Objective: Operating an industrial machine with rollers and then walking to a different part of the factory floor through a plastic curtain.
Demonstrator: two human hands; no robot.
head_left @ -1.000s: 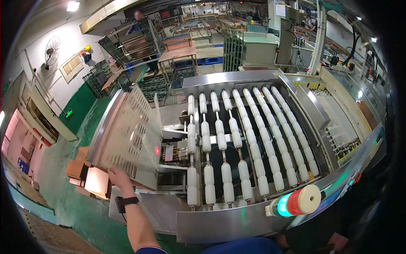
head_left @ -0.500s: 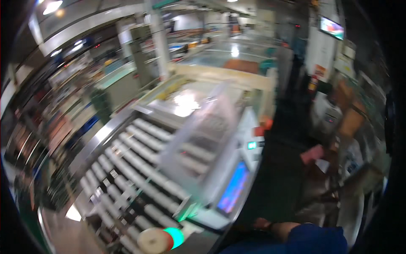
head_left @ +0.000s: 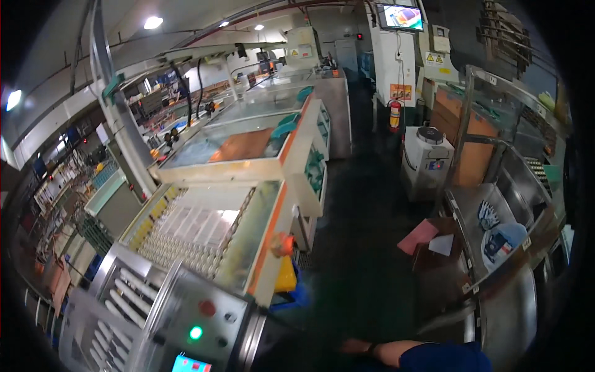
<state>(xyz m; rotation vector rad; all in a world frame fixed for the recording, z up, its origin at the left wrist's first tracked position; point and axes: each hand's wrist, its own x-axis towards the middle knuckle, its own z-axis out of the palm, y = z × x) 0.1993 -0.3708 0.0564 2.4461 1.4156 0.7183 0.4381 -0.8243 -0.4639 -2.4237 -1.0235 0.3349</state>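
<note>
The person's right hand (head_left: 355, 346) is low and blurred; whether it holds anything cannot be told. Nearest, to its left, stands the control panel (head_left: 217, 325) beside white rollers (head_left: 132, 293). A pink sheet (head_left: 417, 237), metal rack (head_left: 517, 90) and white box (head_left: 421, 164) flank the dark aisle (head_left: 359, 235).

Floor (head_left: 365, 248) ahead of the right hand's fingers (head_left: 350, 345) is super dim, ceiling lamp (head_left: 154, 23) glares way up-left of them, fisheye edges bend into black.
</note>
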